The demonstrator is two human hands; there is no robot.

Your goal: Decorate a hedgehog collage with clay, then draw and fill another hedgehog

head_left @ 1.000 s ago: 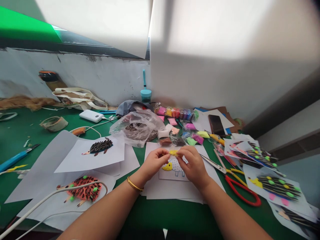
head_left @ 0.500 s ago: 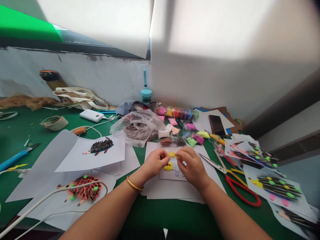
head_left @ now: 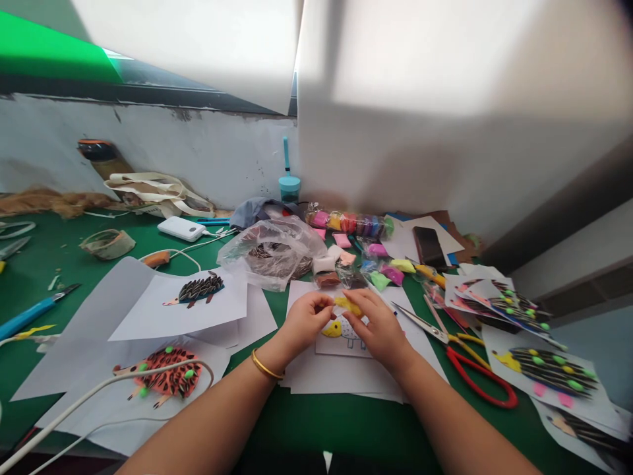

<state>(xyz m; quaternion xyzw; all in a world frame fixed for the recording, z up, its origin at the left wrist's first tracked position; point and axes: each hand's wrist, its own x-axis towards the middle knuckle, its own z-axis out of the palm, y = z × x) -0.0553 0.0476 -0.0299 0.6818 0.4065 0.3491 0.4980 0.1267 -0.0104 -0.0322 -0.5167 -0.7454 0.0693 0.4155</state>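
Note:
My right hand [head_left: 378, 326] has its thumb and fingers closed round a small packet of yellow modelling clay [head_left: 350, 305], whose wrapper looks clear. Close by on its left, my left hand [head_left: 309, 323] is in a pinch; whatever lies between its fingertips is too small to make out. Under both hands lies a white card [head_left: 341, 347] with a drawn hedgehog whose head [head_left: 332, 328] is covered in yellow clay. Its dotted body and blue legs are partly hidden by my right hand. The card rests on several white sheets [head_left: 316, 377].
A plastic bag of striped seeds [head_left: 271, 254] and colourful clay packets [head_left: 380, 280] lie behind my hands. Red-and-yellow-handled scissors [head_left: 479, 379] lie at right, near finished hedgehog pictures [head_left: 554, 369]. At left are more hedgehog sheets [head_left: 168, 373], a white cable [head_left: 93, 396] and a blue-handled knife [head_left: 30, 316].
The yellow packet has shifted slightly right into my right hand's grip and more of it shows. My left fingertips have drawn a little apart from it.

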